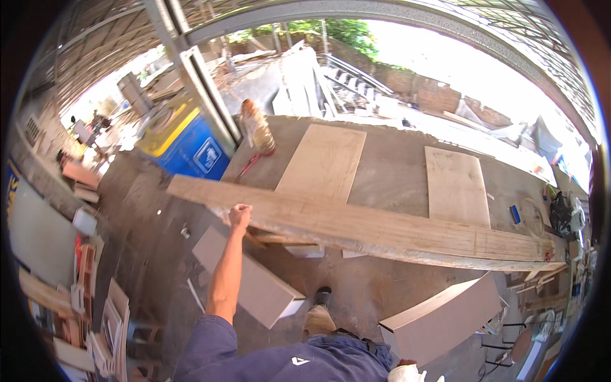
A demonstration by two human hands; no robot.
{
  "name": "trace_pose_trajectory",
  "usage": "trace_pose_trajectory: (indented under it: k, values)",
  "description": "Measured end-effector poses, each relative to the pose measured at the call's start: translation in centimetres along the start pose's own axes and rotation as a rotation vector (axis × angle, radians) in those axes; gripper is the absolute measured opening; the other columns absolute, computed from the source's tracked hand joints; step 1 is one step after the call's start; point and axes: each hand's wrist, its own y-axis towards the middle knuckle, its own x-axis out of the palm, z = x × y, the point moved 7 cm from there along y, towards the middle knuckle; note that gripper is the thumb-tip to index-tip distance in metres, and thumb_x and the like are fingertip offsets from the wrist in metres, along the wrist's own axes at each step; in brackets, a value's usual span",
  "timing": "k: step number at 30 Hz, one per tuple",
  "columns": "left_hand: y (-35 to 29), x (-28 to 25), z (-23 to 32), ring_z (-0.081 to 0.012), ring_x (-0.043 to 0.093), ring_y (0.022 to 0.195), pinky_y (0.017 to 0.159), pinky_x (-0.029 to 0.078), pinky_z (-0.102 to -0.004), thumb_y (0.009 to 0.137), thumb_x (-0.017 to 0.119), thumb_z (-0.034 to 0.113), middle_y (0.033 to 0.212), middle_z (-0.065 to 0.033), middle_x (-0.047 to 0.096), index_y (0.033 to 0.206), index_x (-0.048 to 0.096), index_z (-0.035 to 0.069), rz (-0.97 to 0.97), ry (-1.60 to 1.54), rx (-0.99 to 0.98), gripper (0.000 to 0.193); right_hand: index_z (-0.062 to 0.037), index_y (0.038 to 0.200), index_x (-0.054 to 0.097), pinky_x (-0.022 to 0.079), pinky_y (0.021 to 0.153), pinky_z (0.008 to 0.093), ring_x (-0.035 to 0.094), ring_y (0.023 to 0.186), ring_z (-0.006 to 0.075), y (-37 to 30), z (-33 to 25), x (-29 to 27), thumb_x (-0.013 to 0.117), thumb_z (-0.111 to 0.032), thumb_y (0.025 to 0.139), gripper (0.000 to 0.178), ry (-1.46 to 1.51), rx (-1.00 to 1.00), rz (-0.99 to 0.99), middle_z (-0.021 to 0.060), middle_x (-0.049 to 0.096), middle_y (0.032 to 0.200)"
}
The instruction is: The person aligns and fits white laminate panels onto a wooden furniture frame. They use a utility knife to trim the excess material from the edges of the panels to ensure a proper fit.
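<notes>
My left hand [240,216] is closed, fingers curled, over the front edge of a long wooden plank [356,223] near its left end. Whatever is in those fingers, if anything, is too small to make out, and I cannot tell whether they touch the plank. The plank runs along the front of a grey worktable [391,167]. Behind it lie two flat wooden panels, a larger one [324,162] and a smaller one [456,188]. Low at the bottom edge, by my hip, a white glove or cloth [407,373] shows where my right hand is; its fingers are mostly cut off.
A bottle [261,135] and a red-handled tool [250,165] stand and lie at the table's left. A blue brush [515,214] sits on the right. Beside the post is a blue-yellow bin [191,143]. Long boxed pieces [245,277] [445,312] lie below; a stool [519,347] stands right.
</notes>
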Motion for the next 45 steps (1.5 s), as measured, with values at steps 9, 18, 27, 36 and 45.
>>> trace_pose_trajectory:
  k: [9,18,27,36,45]
  values:
    - [25.4,0.9,-0.3,-0.0451,0.054,0.129,0.108,0.044,-0.0523,0.082,0.075,0.033,0.134,-0.0266,0.059,0.141,0.05,0.002,0.165,0.917,0.212,0.071,-0.0048,0.096,0.081,0.06,0.076,0.0422,0.078,0.086,0.0289,-9.7,-10.2,-15.9,0.073,-0.018,0.081,0.021,1.189,0.9,0.05,0.0193,0.077,0.088]
    - [25.3,6.8,2.2,-0.0419,0.046,0.139,0.114,0.04,-0.0549,0.092,0.072,0.02,0.145,-0.0241,0.051,0.139,0.054,0.001,-0.154,0.962,0.053,0.054,0.0053,0.099,0.079,0.061,0.075,0.0395,0.077,0.082,0.0284,-15.1,-20.1,-22.3,0.071,-0.006,0.08,0.023,1.247,1.162,0.054,0.0245,0.077,0.09]
    - [26.8,3.2,2.5,-0.0452,0.059,0.122,0.1,0.051,-0.0511,0.093,0.066,0.002,0.128,-0.0291,0.056,0.124,0.051,-0.007,0.059,0.935,0.337,0.036,0.0077,0.092,0.078,0.06,0.062,0.0384,0.075,0.065,0.0251,-14.7,-21.8,-16.9,0.059,-0.002,0.081,0.024,1.643,1.21,0.247,0.021,0.074,0.075]
    - [9.0,0.9,8.3,-0.0436,0.063,0.105,0.086,0.048,-0.0527,0.093,0.059,-0.003,0.114,-0.0229,0.06,0.117,0.05,-0.001,0.014,0.812,0.604,0.026,0.0042,0.083,0.077,0.057,0.065,0.0442,0.074,0.068,0.0343,-16.5,-20.6,-12.2,0.067,-0.015,0.083,0.021,1.449,1.205,0.459,0.0217,0.072,0.071]
    - [-49.5,16.9,14.7,-0.0429,0.064,0.108,0.095,0.05,-0.0504,0.093,0.066,0.005,0.112,-0.0229,0.067,0.12,0.059,0.001,-1.24,0.272,0.993,0.028,0.002,0.098,0.072,0.057,0.067,0.0354,0.071,0.074,0.0209,-21.8,-17.3,-17.6,0.057,-0.045,0.106,0.05,2.072,0.936,1.098,0.0103,0.072,0.086]
